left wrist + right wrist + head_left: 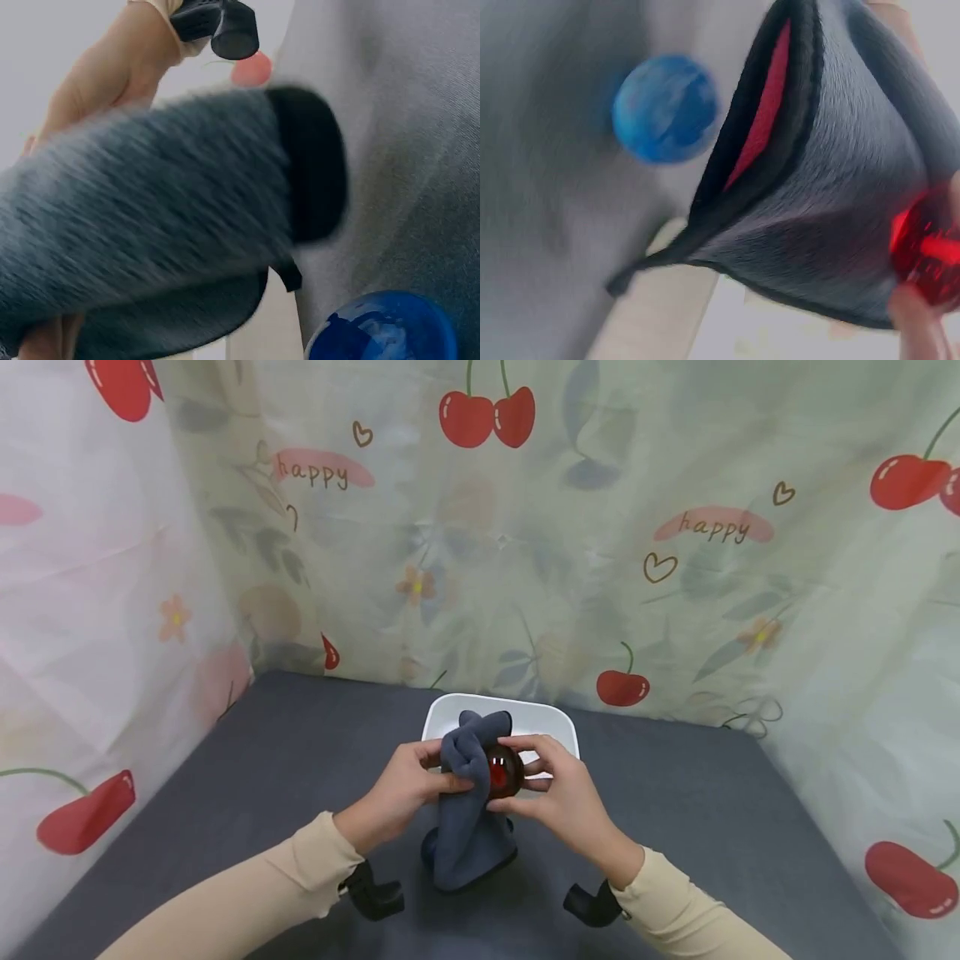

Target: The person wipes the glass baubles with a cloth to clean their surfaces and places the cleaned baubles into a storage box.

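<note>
My left hand (pixel 393 795) pinches a grey cloth (pixel 472 839) with a black edge, bunched at the top and hanging down. In the right wrist view a strip of red shows inside the cloth's fold. My right hand (pixel 562 789) holds a dark red, shiny, see-through ball (pixel 505 771) between thumb and fingers, against the cloth's right side. A blue marbled ball (pixel 665 109) rests on the table below; the cloth mostly hides it from the head view. The cloth fills much of the left wrist view, blurred.
Behind the hands stands a white tray (pixel 540 718), its inside partly covered by the cloth and hands. A dark grey cover (pixel 330 718) lies over the table. Curtains printed with cherries (pixel 622 687) hang at the back and both sides. Black wrist mounts (pixel 375 897) sit below the sleeves.
</note>
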Demonstrator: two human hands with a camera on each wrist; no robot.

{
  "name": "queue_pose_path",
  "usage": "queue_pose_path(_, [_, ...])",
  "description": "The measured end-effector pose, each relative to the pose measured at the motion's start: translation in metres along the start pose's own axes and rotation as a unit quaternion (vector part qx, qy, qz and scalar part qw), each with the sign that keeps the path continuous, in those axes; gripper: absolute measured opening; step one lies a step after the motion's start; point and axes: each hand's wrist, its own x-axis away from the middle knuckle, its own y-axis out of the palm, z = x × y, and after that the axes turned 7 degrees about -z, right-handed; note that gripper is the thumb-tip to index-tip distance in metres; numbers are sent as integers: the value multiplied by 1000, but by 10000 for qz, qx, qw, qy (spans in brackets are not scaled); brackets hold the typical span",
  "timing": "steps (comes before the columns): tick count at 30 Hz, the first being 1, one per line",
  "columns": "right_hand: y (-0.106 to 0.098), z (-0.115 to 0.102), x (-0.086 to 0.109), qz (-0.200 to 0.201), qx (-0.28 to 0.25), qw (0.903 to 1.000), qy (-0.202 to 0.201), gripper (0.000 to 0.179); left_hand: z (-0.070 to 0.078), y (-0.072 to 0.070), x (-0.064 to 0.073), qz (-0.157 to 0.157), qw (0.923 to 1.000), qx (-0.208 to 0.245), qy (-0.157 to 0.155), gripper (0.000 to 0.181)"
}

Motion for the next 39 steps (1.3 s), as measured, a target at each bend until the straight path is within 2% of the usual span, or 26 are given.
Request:
queue_pose_path(1, [-2,1,0,-65,-527,9986,41,65,1,0,0,13,9999,106,-15,39])
queue_pose_path(3, [-4,5,-1,-177,-1546,9878,59,65,3,-1,0,-30,9993,367,-59,36])
queue_pose_path(5, [-5,6,-1,-276,-2156,9761,59,65,4,-1,0,-130,9982,569,-105,37])
queue_pose_path(6, [-5,6,-1,-317,-2173,9756,6,65,5,-1,0,-198,9980,593,-123,38])
queue_pose_path(7, [-5,5,-2,-327,-1964,9800,-61,65,4,-1,-1,-263,9980,548,-142,41])
queue_pose_path(10, [-2,2,-2,-189,-643,9975,-219,64,2,-1,-1,-352,9989,259,-178,49])
queue_pose_path(12, [0,0,-2,-72,361,9989,-299,64,0,-2,-2,-336,9992,48,-213,50])
queue_pose_path(13, [1,-1,-2,-28,699,9971,-303,64,-2,-2,-2,-300,9993,-40,-228,50])
queue_pose_path(14, [1,-1,-1,-21,819,9963,-259,64,-3,-3,-1,-251,9994,-70,-239,48])
queue_pose_path(16, [0,0,0,-111,592,9981,-121,63,-5,-5,0,-175,9995,-42,-254,42])
queue_pose_path(19, [-3,2,0,-296,-628,9976,72,60,-4,-8,1,-127,9994,232,-202,31])
queue_pose_path(21, [-5,4,1,-393,-1576,9867,53,60,-2,-8,1,-232,9982,526,-178,24])
queue_pose_path(23, [-5,4,0,-461,-2154,9754,-29,62,-1,-8,1,-404,9961,764,-147,20])
queue_pose_path(25, [-4,2,0,-402,-2065,9776,-82,62,-1,-8,0,-610,9944,849,-126,20])
queue_pose_path(26, [-3,0,0,-326,-1816,9828,-113,61,-1,-7,-1,-698,9941,822,-107,20])
queue_pose_path(28, [-1,-1,-1,-131,-994,9949,-137,63,-1,-7,-2,-764,9950,640,-43,26])
queue_pose_path(29, [-1,-2,-2,-59,-518,9985,-183,64,-1,-7,-3,-738,9961,484,-15,31])
queue_pose_path(31, [0,-2,-3,17,246,9991,-342,66,0,-8,-3,-623,9978,213,29,39])
queue_pose_path(33, [0,0,-4,-43,496,9977,-453,67,0,-9,-3,-419,9991,3,2,42])
queue_pose_path(35, [-2,2,-4,-194,179,9987,-431,66,0,-10,-3,-222,9997,-2,-69,39])
queue_pose_path(37, [-4,2,-4,-306,-564,9975,-284,65,1,-10,-2,-66,9997,210,-143,33])
queue_pose_path(39, [-5,-1,-4,-346,-1295,9908,-173,66,3,-10,-2,29,9988,453,-166,29])
